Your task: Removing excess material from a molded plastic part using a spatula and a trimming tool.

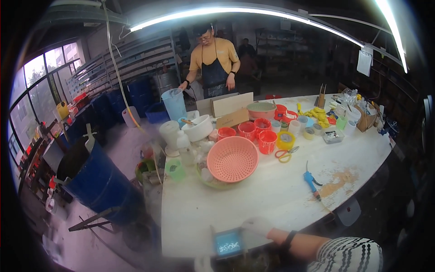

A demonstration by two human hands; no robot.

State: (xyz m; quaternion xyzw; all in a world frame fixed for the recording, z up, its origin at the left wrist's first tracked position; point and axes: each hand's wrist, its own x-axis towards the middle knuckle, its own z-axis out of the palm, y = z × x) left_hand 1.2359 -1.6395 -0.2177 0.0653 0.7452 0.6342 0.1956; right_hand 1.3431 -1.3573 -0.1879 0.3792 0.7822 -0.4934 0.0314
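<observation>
A white glove covers my right hand [257, 225], which reaches in from the lower right over the table's near edge. Its fingers are pale and blurred against the white tabletop, so their pose is unclear. Just left of it lies a small dark-rimmed rectangular tray [228, 243], blue inside, with a cluster of small white bits. Whether the hand touches its rim I cannot tell. At the lower edge, a blurred white shape beside the tray looks like my gloved left hand [202, 264]; its fingers are not readable.
On the white table [190, 213] stand a pink colander [232, 159], red cups [267, 142], yellow-handled scissors [285, 155], a tape roll [285, 141] and a blue air gun [311, 180] near brown powder. Across it, a person in an apron [215, 72] holds a light-blue bucket [174, 105]. A blue drum [102, 181] stands left.
</observation>
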